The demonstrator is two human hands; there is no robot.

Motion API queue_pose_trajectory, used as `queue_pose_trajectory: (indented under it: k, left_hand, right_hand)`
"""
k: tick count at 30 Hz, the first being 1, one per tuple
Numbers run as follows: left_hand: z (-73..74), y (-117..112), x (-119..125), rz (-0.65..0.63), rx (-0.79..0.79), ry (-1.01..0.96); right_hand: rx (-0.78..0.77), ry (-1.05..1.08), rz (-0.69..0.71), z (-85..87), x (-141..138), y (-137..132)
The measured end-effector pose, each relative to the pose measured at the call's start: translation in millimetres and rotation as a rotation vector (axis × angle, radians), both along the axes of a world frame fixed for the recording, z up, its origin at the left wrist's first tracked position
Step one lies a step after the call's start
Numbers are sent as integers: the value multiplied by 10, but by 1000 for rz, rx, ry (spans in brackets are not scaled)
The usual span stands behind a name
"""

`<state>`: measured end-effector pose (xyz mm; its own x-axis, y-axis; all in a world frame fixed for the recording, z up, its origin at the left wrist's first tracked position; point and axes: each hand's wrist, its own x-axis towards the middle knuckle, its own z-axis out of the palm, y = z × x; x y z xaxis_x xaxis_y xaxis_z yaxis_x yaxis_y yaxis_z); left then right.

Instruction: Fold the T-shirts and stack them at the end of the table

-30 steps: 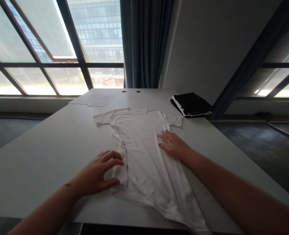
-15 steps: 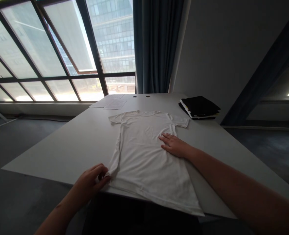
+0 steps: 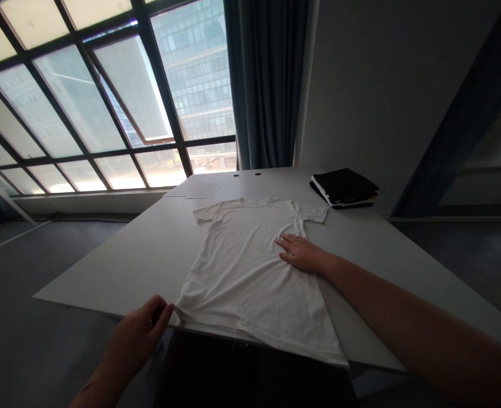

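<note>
A white T-shirt (image 3: 250, 272) lies spread on the white table (image 3: 140, 249), its neckline pointing away from me and its hem along the near edge. My left hand (image 3: 142, 326) pinches the shirt's lower left corner between thumb and fingers, pulling the cloth taut. Flat on the right side of the shirt, below the sleeve, rests my right hand (image 3: 299, 251) with its fingers spread. Creases run across the cloth from the left corner toward that hand.
A stack of black folders (image 3: 344, 187) sits on the table's far right. Sheets of paper (image 3: 203, 189) lie at the far left, near two round holes. Behind stand a blue curtain (image 3: 267, 85) and windows (image 3: 131, 90), one tilted open.
My left hand has moved left and slightly toward me, drawing the shirt's lower left corner outward, so its left side has straightened. The right hand stays on the cloth. The view has tilted up slightly.
</note>
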<state>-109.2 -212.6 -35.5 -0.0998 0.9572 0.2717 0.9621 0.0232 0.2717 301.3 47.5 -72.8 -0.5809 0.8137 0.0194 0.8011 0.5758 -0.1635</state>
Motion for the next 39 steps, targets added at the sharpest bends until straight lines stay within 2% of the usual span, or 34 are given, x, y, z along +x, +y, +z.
queue_pose_trajectory:
  k: [2,4,5,7,9,12,14,18,23,25,27,30,35,37,39]
  left_hand:
    - [-77,10,50,-97,127,25]
    - [-151,21,75,-233,142,40]
    - [-181,23,74,-258,113,30]
    - [-220,19,47,-221,52,-19]
    - [-233,9,-3,-171,67,-64]
    - [-224,5,-71,-192,140,-66]
    - [-214,22,-75,-203,123,-67]
    - [-183,91,72,-78,-8,-90]
    - [-105,135,277,54,-91,-69]
    - [-81,117,261,118,-49,-86]
    - [-71,82,205,167,56,-107]
    - [-78,19,121,133,173,-148]
    - [-107,7,86,141,61,-255]
    - [-123,41,82,87,29,-287]
    - [-148,76,67,13,5,-284]
  right_hand:
    - [-1,4,-1,-4,-7,-1]
    - [-3,5,2,-3,-9,1]
    - [-5,5,4,-1,-8,3]
    - [-7,5,8,4,-3,8]
    - [-10,8,9,10,3,12]
    - [-14,9,0,20,5,11]
    - [-19,6,0,25,4,10]
    - [-17,6,11,8,9,27]
    - [-7,23,24,-39,39,70]
    - [-9,12,26,-39,48,76]
    - [-12,7,31,-28,53,74]
    - [-7,14,38,-18,56,70]
    - [-15,6,42,-22,49,70]
    - [-3,3,24,45,26,18]
    - [50,12,47,191,-25,-112]
